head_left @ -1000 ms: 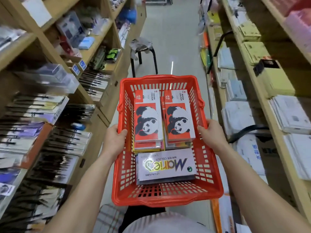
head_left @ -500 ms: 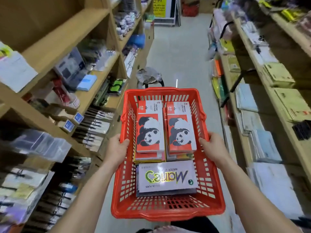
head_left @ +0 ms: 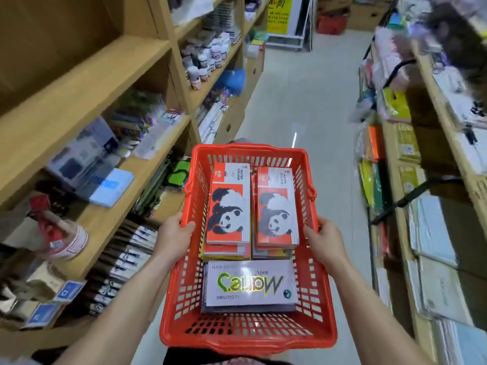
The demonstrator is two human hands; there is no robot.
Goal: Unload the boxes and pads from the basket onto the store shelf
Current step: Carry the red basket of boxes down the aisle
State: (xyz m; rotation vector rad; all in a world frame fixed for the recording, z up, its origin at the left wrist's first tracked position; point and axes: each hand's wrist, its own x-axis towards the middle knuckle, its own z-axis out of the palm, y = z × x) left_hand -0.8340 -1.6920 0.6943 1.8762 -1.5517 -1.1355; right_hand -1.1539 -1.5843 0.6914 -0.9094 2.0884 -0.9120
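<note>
A red plastic shopping basket [head_left: 247, 335] with slotted walls is held out in the aisle between two runs of wooden shelving. Inside it, at the far end, two stacks stand side by side: the left panda watercolour box [head_left: 228, 204] and the right panda watercolour box [head_left: 277, 206] each top a stack, both printed with a black-and-white panda on red and the words "WATER COLOUR". Under them lie more flat packs, their edges showing red, yellow and grey; how many there are cannot be told. At the near end lies a silver-white Marie's watercolour box [head_left: 250, 285], lettering upside down to the camera and marked "12 COLOURS", resting on at least one darker flat pack beneath it. The near strip of the basket floor is bare.

The left hand [head_left: 172, 239] wraps the basket's left rim about halfway along, thumb hooked over the inside edge and fingers under the outside, its grip closed on the rim. The right hand [head_left: 325, 242] mirrors it on the right rim, thumb over the top, grip likewise closed on the basket. Both forearms reach forward from the bottom corners, bare and roughly level.

The left shelf unit [head_left: 87, 75] carries small jars, blue packs and rows of brushes, blurred. The right shelf unit [head_left: 448, 122] holds stacks of paper pads and coloured sheets. The pale floor [head_left: 303, 96] runs ahead.
</note>
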